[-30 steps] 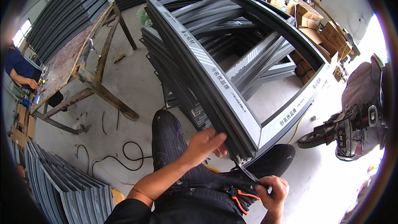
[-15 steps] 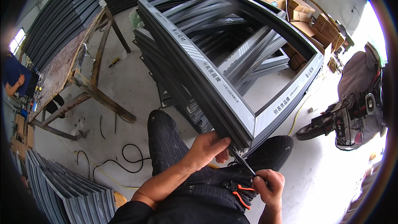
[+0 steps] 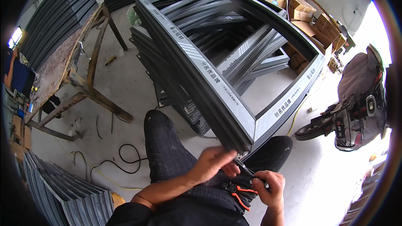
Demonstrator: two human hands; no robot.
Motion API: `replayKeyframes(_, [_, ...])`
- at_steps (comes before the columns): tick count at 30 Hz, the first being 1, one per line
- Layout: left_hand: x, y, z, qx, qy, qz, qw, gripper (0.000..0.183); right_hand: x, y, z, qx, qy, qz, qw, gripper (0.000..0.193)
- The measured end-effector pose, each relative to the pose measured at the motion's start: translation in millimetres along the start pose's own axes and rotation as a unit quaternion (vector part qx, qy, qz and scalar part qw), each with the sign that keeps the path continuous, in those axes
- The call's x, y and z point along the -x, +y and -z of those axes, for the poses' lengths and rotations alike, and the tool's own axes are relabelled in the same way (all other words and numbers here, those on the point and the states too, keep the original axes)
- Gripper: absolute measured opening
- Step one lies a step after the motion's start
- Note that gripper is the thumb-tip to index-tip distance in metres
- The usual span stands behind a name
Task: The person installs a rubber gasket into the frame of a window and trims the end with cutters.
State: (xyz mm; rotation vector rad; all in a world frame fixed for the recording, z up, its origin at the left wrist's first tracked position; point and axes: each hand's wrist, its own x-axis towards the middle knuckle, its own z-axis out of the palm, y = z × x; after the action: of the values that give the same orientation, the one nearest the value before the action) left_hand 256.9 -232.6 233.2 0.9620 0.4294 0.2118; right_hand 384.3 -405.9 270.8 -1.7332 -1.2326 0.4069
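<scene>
A large dark-grey metal window frame (image 3: 240, 117), its faces covered in printed white film, rests on a stack of similar frames. Its near corner points down at my lap. Just below that corner, my left hand (image 3: 215, 164) is curled, slightly blurred, with thumb and fingers around the upper end of a thin dark strip (image 3: 247, 169). The strip's exact kind cannot be made out. Its lower end is gripped by my right hand (image 3: 270, 185), closed above my right thigh. On my lap lie pliers with orange handles (image 3: 239, 199).
More grey frames stand stacked at the lower left (image 3: 71, 188). A worn wooden table (image 3: 63, 65) is at the left, with another person (image 3: 21, 73) behind it. Black cable (image 3: 130, 159) loops over the floor. A covered scooter (image 3: 360, 100) stands right; cardboard boxes (image 3: 301, 8) pile up behind.
My left hand has dropped slightly from the frame's corner, its thumb now below the edge rather than against it. The right hand keeps its grip on the strip. The view has shifted a little.
</scene>
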Motion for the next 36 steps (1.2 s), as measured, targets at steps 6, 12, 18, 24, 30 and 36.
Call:
replayKeyframes(6, [-28.6,35.1,50.4,-0.029,0.171,-0.1,0.98,0.041,-27.2,2.5,34.8,0.077,-0.082,0.077,0.991,0.014])
replayKeyframes(12, [-15.6,-4.7,24.1,0.081,0.14,-0.133,0.978,0.047,-138.2,-14.8,73.5,0.206,0.143,0.224,0.942,0.017])
replayKeyframes(18, [-19.1,-2.2,6.4,0.099,0.103,-0.155,0.978,0.041,-205.1,24.3,82.5,0.266,0.043,0.23,0.935,0.032])
replayKeyframes(24, [24.1,2.1,27.7,0.088,0.22,-0.169,0.957,0.038,-166.8,-11.9,33.2,0.274,0.103,0.21,0.933,0.032])
replayKeyframes(30, [28.9,52.4,102.6,0.066,0.207,-0.126,0.968,0.038,-172.3,-44.7,-16.4,0.319,0.122,0.187,0.921,0.034])
replayKeyframes(36, [-24.1,88.5,131.2,0.061,0.233,-0.121,0.963,0.033,-227.2,-30.2,-32.2,0.324,0.157,0.179,0.916,0.038])
